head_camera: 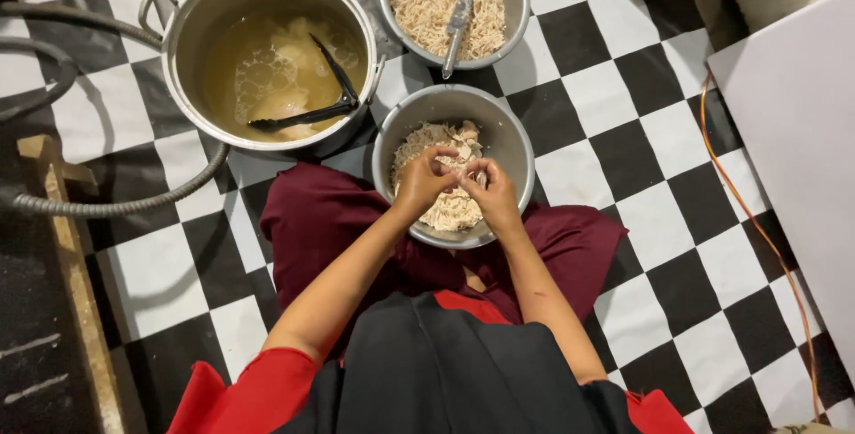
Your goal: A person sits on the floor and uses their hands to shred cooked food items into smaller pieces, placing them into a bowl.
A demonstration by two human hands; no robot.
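The person wears short red sleeves, a black apron-like garment over the front, and dark maroon trousers; both forearms are bare.

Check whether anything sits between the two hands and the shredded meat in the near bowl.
Nothing visible does. The left hand and right hand are over the near metal bowl, their fingers together on a piece of chicken above the shredded meat. The tongs lie in the pot, apart.
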